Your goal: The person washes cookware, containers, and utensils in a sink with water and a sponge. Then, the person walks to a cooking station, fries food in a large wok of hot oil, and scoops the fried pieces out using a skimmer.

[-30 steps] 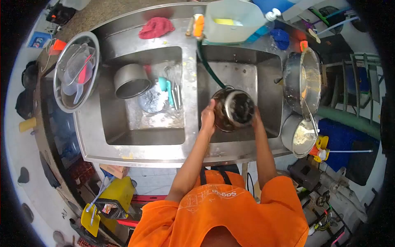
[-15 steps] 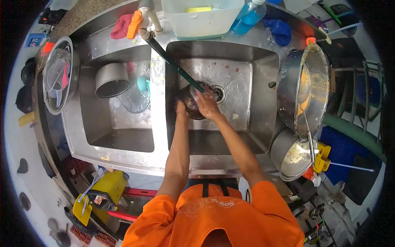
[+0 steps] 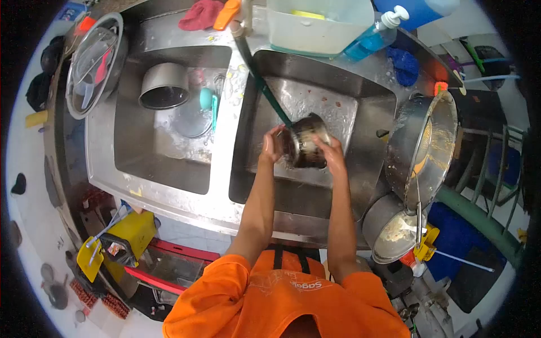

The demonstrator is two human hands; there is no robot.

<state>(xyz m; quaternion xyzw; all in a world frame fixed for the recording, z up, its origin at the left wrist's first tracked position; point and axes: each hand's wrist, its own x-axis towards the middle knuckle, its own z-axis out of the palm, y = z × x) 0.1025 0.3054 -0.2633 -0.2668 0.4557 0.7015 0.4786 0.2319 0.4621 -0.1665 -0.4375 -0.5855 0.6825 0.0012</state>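
A small metal pot [image 3: 310, 142], stained and blurred by motion, is tilted on its side over the right sink basin [image 3: 349, 191]. My left hand [image 3: 271, 145] is closed on its left edge, with the fingers partly hidden. On the other side, my right hand [image 3: 331, 152] grips the pot's wall, thumb on the outside. A dark green hose [image 3: 274, 101] runs down from the faucet [image 3: 239, 28] and its end meets the pot's upper left edge.
The left basin [image 3: 135, 169] holds a metal pot [image 3: 164, 85], a clear lid and a turquoise scrubber [image 3: 207, 98]. Large dirty pans [image 3: 437, 146] stand right of the sink. Behind are a plastic tub [image 3: 315, 34], a blue soap bottle [image 3: 369, 42] and a blue cloth [image 3: 403, 66].
The pot has been raised from low in the basin and turned on its side. My right hand has moved from its top to its right side. The view has shifted and rotated.
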